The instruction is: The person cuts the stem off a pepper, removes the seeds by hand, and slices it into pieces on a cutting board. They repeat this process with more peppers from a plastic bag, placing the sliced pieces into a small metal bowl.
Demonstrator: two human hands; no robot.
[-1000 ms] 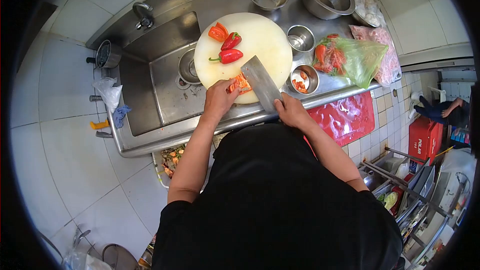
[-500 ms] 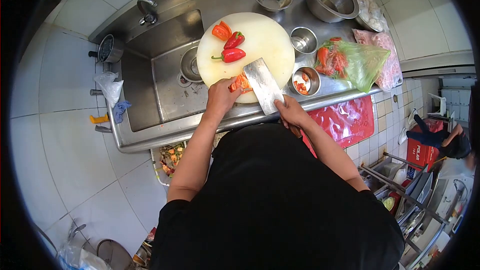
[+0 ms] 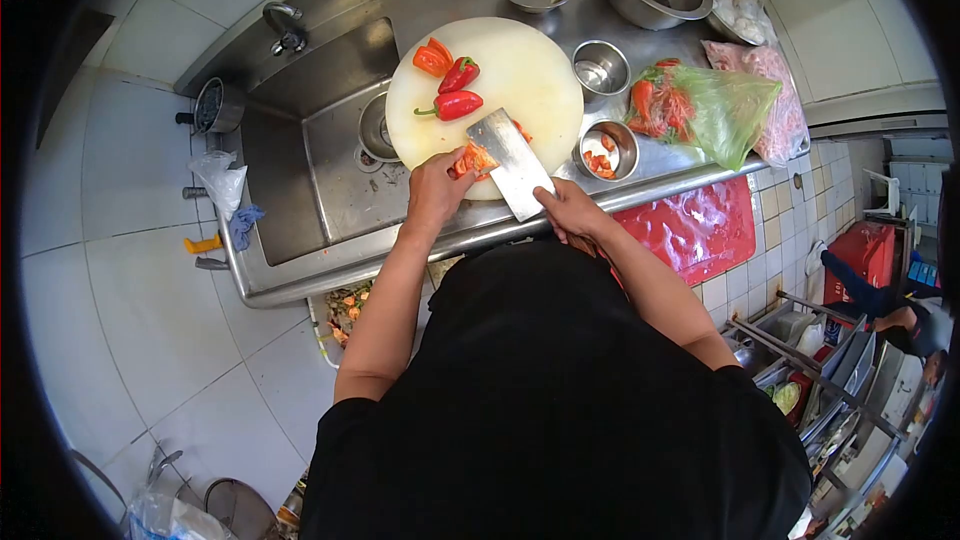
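My left hand [image 3: 436, 187] is closed on a piece of red pepper [image 3: 474, 161] at the near edge of the round white cutting board [image 3: 530, 60]. My right hand [image 3: 575, 212] grips a cleaver [image 3: 508, 164], its wide blade lying beside the pepper piece. A bit of red shows just past the blade's right edge. Farther up the board are two whole red peppers, one with a green stem [image 3: 457, 104] and one above it [image 3: 460, 74]. An orange-red pepper piece [image 3: 432, 59] lies above those.
Right of the board, a small steel bowl [image 3: 628, 168] holds red pieces, near another small bowl [image 3: 601, 68]. Bagged peppers [image 3: 735, 110] lie farther right. At left is a sink [image 3: 275, 180]; at far right, a person [image 3: 865, 290].
The cleaver has shifted left, and a red piece now shows on the right side of its blade. The whole view has moved slightly. The person at far right has changed position.
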